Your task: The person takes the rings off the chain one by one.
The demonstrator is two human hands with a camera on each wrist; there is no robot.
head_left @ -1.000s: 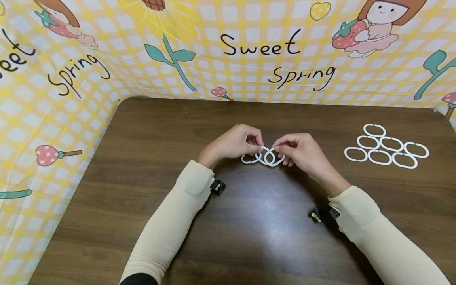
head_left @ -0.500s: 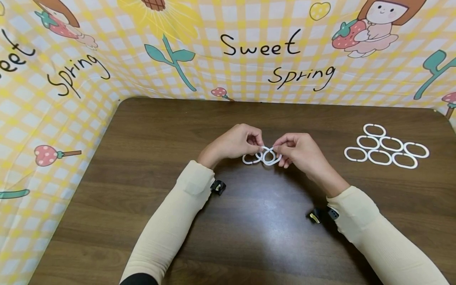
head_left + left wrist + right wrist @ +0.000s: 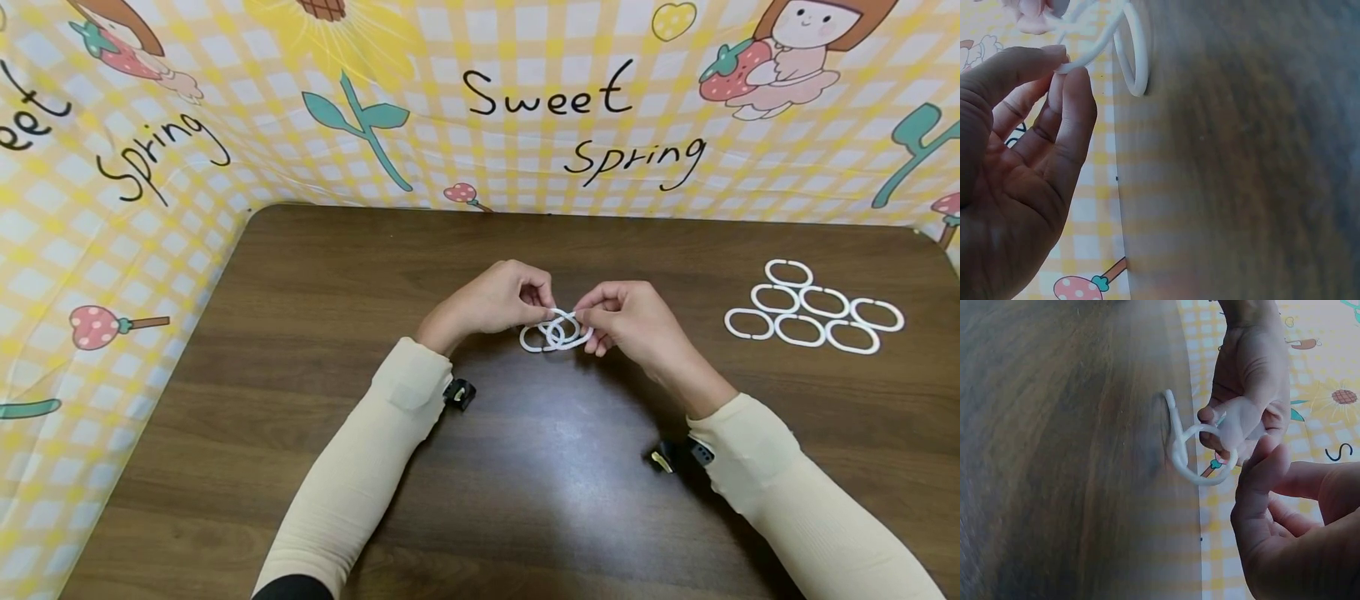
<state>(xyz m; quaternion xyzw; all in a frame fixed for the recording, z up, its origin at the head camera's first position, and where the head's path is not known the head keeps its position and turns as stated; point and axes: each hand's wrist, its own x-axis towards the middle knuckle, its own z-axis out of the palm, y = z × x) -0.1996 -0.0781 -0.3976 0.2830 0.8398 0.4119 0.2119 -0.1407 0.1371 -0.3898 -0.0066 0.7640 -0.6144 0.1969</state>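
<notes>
My left hand (image 3: 510,296) pinches a white oval ring (image 3: 1102,47) between thumb and fingertips. From its right side, my right hand (image 3: 630,315) pinches another white ring (image 3: 585,340) with thumb and forefinger. These two rings cross each other between the hands, just above the table; whether they are linked I cannot tell. A third white ring (image 3: 1140,62) hangs from the ring in the left hand, lower and to the left in the head view. Fingertips cover the pinched ends of both held rings. In the right wrist view the rings partly overlap in front of the left hand.
Several white oval rings (image 3: 798,331), each with a small gap, lie flat in rows on the brown wooden table (image 3: 337,275) at the right. A yellow checked cloth (image 3: 420,150) with cartoon prints rises behind the table and along its left side.
The hanging ring has swung right and slightly down, so the rings now overlap more closely. The ring in the right hand has tilted and shifted slightly left. Both hands have stayed almost in place.
</notes>
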